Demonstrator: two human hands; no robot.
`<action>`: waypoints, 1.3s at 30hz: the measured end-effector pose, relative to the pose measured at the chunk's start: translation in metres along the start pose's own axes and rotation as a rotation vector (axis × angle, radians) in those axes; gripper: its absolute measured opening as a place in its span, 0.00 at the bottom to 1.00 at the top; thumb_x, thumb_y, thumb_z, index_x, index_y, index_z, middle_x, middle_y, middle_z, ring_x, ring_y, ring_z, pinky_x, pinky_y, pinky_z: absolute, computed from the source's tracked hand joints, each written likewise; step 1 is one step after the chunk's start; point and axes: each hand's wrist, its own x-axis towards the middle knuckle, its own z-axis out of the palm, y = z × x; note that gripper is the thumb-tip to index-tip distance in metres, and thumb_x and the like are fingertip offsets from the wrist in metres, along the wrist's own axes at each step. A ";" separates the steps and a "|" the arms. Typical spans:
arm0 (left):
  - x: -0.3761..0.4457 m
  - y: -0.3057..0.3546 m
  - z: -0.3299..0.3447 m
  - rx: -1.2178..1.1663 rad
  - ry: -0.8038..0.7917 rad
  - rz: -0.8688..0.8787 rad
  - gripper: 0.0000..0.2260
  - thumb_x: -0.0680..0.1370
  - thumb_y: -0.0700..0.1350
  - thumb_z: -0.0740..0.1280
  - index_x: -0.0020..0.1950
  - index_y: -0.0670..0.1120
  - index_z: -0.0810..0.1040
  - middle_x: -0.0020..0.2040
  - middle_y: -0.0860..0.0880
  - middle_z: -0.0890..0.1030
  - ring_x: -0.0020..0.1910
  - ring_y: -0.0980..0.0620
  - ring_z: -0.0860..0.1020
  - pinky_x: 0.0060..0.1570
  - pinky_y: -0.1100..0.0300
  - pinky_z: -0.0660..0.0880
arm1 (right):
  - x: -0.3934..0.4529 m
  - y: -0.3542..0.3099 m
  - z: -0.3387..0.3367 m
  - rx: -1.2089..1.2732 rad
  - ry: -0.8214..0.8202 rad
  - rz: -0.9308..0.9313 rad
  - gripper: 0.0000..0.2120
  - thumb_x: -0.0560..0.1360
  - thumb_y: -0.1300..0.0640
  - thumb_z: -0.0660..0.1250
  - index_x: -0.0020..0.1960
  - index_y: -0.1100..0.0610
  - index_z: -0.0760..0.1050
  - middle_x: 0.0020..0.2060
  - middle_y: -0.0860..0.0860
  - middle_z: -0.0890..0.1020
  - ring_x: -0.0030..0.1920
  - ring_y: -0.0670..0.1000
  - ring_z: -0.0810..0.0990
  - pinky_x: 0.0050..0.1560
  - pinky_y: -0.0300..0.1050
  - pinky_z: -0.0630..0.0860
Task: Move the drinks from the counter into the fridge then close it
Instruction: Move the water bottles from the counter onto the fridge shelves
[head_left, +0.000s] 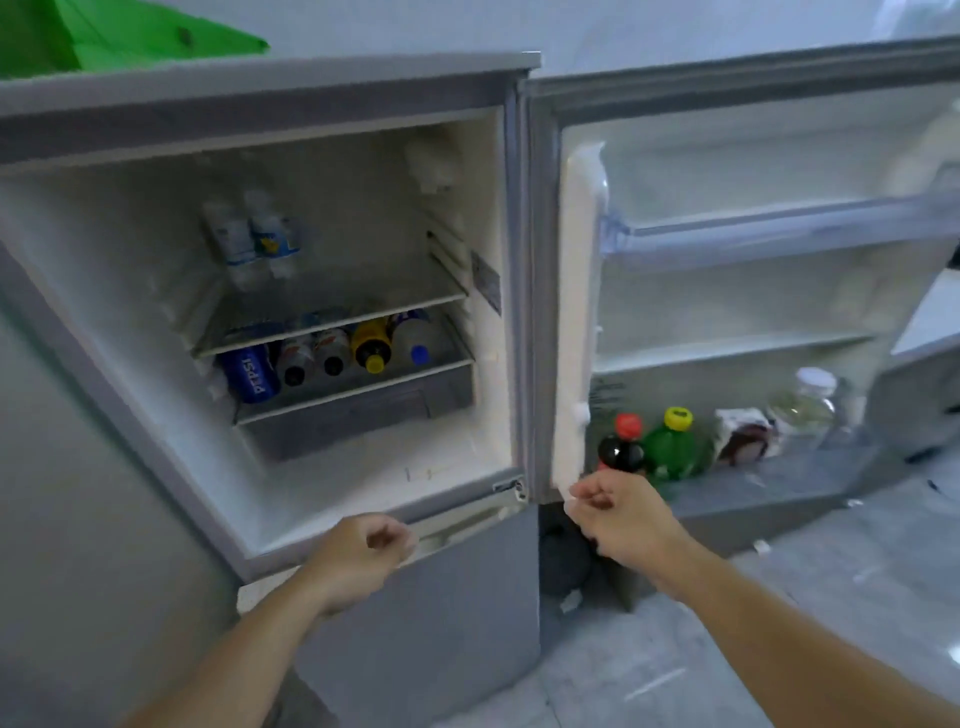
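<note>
Standing open, the fridge (291, 322) has drinks on its shelves and in its door (727, 291). Left hand (363, 556) and right hand (618, 514) are loosely curled, holding nothing.

Fridge (511, 291) open; 2 bottles (254, 236) above 5 drinks (332, 353).

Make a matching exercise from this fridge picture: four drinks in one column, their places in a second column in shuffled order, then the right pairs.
Things
1. Pepsi can
2. green bottle with yellow cap
3. two water bottles
4. dark bottle with red cap

Places
A. upper shelf inside the fridge, standing
B. lower shelf inside the fridge, lying at the left end
C. bottom door shelf, nearest the hinge
D. bottom door shelf, second from the hinge

Pairs: 1-B, 2-D, 3-A, 4-C
</note>
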 end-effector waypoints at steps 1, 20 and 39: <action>-0.002 -0.003 0.008 -0.001 -0.021 -0.006 0.05 0.78 0.50 0.69 0.44 0.52 0.82 0.34 0.57 0.82 0.33 0.56 0.77 0.33 0.62 0.73 | -0.009 0.015 -0.012 0.010 0.046 0.045 0.03 0.76 0.58 0.72 0.47 0.57 0.79 0.36 0.52 0.81 0.37 0.51 0.77 0.41 0.45 0.73; -0.019 -0.065 0.220 0.119 -0.662 -0.244 0.07 0.81 0.45 0.66 0.50 0.42 0.80 0.44 0.45 0.81 0.39 0.47 0.75 0.40 0.58 0.72 | -0.320 0.212 -0.070 0.416 0.732 0.923 0.08 0.77 0.57 0.71 0.55 0.57 0.78 0.43 0.53 0.81 0.39 0.52 0.80 0.38 0.45 0.77; -0.080 -0.024 0.368 0.424 -0.867 -0.357 0.09 0.81 0.44 0.64 0.41 0.44 0.76 0.42 0.45 0.79 0.36 0.49 0.73 0.36 0.62 0.70 | -0.545 0.320 0.060 0.845 0.934 1.591 0.07 0.75 0.64 0.73 0.52 0.63 0.79 0.41 0.59 0.82 0.37 0.58 0.78 0.39 0.47 0.76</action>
